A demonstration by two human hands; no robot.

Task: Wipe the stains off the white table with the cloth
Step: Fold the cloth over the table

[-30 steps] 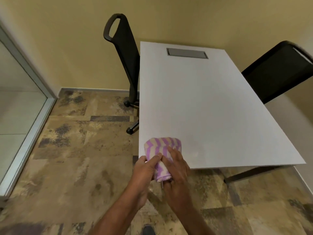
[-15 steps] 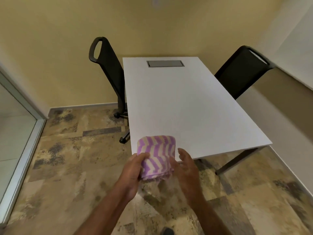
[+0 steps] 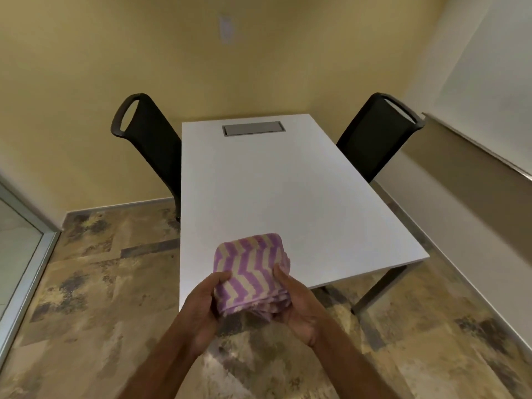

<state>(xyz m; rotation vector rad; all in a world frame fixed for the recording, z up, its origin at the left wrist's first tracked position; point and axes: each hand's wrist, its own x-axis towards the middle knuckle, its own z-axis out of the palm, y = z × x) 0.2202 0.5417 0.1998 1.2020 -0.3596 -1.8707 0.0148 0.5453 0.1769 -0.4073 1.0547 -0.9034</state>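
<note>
I hold the folded cloth (image 3: 251, 273), purple and cream in zigzag stripes, between both hands at the near edge of the white table (image 3: 288, 194). My left hand (image 3: 203, 305) is clamped on its left side, thumb on top; my right hand (image 3: 299, 303) grips its right side, fingers curled underneath. The cloth hangs half over the table's near left corner, and I cannot tell whether it touches the top.

The tabletop is bare from the near edge to the far edge, where a grey hatch (image 3: 252, 128) sits flush. A black chair (image 3: 149, 145) stands against the left edge and another black chair (image 3: 374, 136) against the right edge; the yellow wall (image 3: 259, 67) is just beyond the far edge. The floor (image 3: 95, 283) to my left is open.

Half a second ago my right hand was open and off the cloth; now it has closed on it, and the cloth sits further right.
</note>
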